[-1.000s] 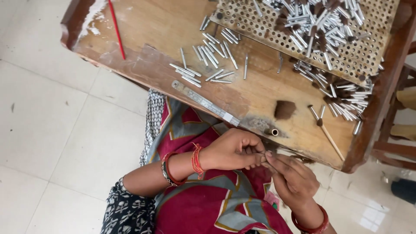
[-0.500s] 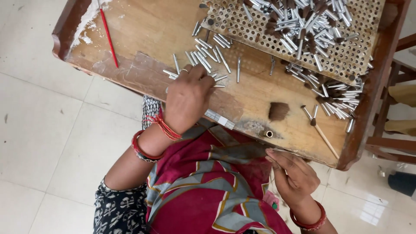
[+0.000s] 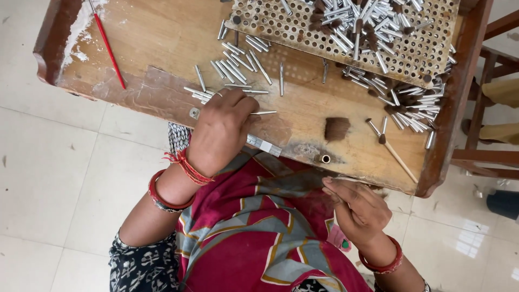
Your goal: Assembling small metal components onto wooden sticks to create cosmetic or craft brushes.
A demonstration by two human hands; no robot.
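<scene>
My left hand (image 3: pixel 221 127) rests palm down on the wooden work table (image 3: pixel 162 38), fingers curled over a scatter of small silver metal tubes (image 3: pixel 238 62). One tube (image 3: pixel 265 112) sticks out from under its fingertips. My right hand (image 3: pixel 357 208) hovers at the table's near edge above my lap, its thumb and fingers pinched on something thin and dark that looks like a small tuft of hair. A brown hair tuft (image 3: pixel 336 128) lies on the table between the hands. Red bangles circle both wrists.
A perforated board (image 3: pixel 270 24) heaped with several metal tubes (image 3: pixel 367 21) covers the far right of the table. More tubes (image 3: pixel 416 111) pile at the right rim. A red stick (image 3: pixel 108 46) lies at left, a thin brush (image 3: pixel 392 151) at right, a small round hole (image 3: pixel 325 159) near the front edge.
My left hand left my right hand, reached out to the loose tubes on the table, and has now drawn back slightly toward me. My right hand has stayed by the table edge.
</scene>
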